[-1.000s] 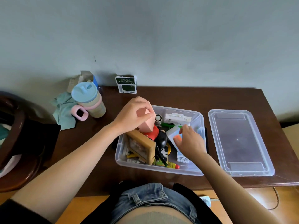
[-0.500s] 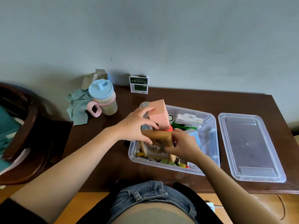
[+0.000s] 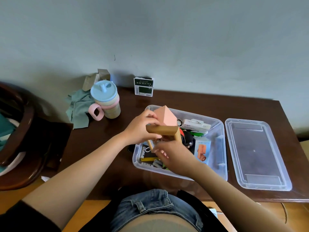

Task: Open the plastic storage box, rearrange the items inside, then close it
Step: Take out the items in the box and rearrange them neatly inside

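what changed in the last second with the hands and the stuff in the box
The right hand let go of a pale box inside the storage box and took hold of the wooden frame, now lifted. The left hand still holds the pink block and also grips the frame. The lid stays beside.

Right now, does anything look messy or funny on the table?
Yes: the crumpled green cloth lies bunched beside the cup, hanging off the table's left edge. Items sit jumbled inside the open box.
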